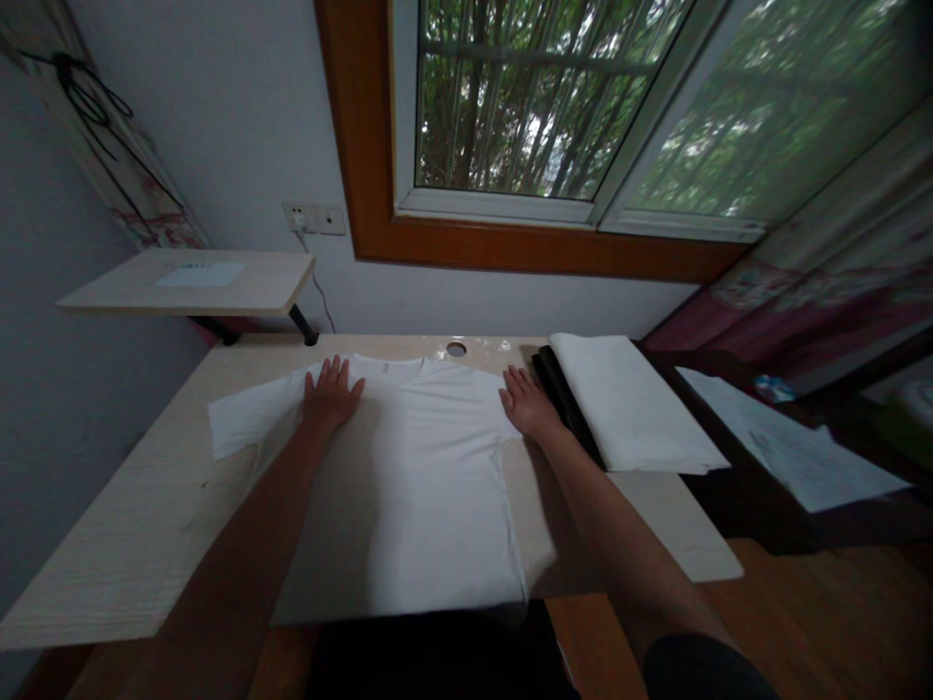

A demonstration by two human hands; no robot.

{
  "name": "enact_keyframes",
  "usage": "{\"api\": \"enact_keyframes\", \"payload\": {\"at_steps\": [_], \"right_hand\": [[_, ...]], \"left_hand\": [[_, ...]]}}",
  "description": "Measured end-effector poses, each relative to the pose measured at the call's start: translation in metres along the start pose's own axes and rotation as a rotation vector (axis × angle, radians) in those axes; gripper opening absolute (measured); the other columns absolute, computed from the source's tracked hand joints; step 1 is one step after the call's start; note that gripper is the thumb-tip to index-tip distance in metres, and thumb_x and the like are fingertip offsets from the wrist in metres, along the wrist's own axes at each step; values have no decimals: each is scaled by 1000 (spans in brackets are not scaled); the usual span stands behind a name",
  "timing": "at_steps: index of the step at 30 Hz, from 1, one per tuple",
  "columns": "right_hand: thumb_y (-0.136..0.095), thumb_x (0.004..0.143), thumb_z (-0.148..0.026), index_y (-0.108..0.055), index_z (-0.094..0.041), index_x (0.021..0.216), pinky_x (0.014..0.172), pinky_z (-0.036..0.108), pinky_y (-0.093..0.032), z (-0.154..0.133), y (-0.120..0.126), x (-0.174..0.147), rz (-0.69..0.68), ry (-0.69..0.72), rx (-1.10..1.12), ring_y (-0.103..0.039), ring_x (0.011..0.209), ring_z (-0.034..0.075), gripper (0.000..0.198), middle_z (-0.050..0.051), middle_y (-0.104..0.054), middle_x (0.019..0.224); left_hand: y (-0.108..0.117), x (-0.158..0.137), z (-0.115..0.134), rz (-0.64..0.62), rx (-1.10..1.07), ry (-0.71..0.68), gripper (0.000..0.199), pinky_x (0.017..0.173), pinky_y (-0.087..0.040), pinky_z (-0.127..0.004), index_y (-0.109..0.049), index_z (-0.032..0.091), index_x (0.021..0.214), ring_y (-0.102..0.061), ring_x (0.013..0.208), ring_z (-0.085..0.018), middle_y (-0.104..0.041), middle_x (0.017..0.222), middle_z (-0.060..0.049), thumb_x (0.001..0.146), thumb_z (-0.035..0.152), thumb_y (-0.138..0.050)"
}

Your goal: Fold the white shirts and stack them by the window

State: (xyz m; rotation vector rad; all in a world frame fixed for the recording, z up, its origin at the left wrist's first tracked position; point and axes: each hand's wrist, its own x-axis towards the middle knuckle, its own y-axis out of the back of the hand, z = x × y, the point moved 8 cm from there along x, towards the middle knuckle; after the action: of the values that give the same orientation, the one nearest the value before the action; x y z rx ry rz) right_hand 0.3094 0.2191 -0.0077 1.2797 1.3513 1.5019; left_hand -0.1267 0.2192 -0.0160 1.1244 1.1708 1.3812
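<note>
1. Nearest, the hem of the white short-sleeved fabric T-shirt point(444, 486) lies along the near edge of the pale wood-grain table point(123, 535).
2. The shirt is spread flat; its body length runs away from the person, collar point(386, 367) pointing toward the window side, sleeves out to left and right.
3. Beyond the hem, the left hand point(333, 394) rests palm down on the left shoulder, fingers extended and slightly parted, gripping nothing.
4. The right hand point(526, 401) lies likewise flattened over the right sleeve, fingers extended, gripping nothing visible.
5. Most of the shirt lies between the hands and the person; the left hand is nearer the collar.
6. Just right of the right hand lies a folded white sheet-like item point(638, 403) over something black point(569, 403).
</note>
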Motion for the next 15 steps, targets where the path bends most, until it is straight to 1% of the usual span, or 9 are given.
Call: {"api": "enact_keyframes", "payload": {"at_steps": [2,5,7,9,12,15], "right_hand": [[-31,105,-33,-47,-4,151,124,49,-28,3,6,3,58,3,6,-33,153,31,57,17,-41,161],[-32,102,-25,-53,-4,147,122,51,-30,10,14,7,127,-47,16,-41,147,31,54,21,-50,154],[-33,100,-20,-54,-3,146,121,52,-31,11,17,8,140,-76,11,-44,145,32,53,22,-54,151],[-35,97,-16,-53,-3,146,121,52,-31,4,21,9,147,-91,2,-45,144,32,54,22,-54,150],[-35,98,-14,-52,-3,147,120,47,-32,-22,28,10,154,-75,24,-44,144,31,53,21,-53,151],[-36,101,-19,-54,-7,145,119,42,-34,-66,37,13,156,-4,96,-47,140,29,50,18,-55,150]], "left_hand": [[1,0,1,6,-3,-1,79,127,-10,-62,-24,15,163,-11,160,-29,-14,172,-9,101,62,-15],[3,-2,2,19,-10,-6,76,126,-12,-62,-26,17,163,-13,159,-30,-18,171,-11,101,61,-18],[4,-2,3,24,-13,-3,76,126,-12,-62,-26,18,163,-13,159,-30,-19,171,-11,101,61,-18],[5,-3,2,20,-12,4,76,126,-11,-61,-25,18,163,-13,159,-29,-18,171,-9,101,61,-17],[4,-2,2,17,-5,5,77,127,-11,-61,-25,18,163,-12,160,-29,-17,172,-9,101,62,-16],[3,-2,2,25,-6,1,76,126,-12,-61,-27,18,163,-14,159,-29,-18,172,-9,101,60,-17]]}}
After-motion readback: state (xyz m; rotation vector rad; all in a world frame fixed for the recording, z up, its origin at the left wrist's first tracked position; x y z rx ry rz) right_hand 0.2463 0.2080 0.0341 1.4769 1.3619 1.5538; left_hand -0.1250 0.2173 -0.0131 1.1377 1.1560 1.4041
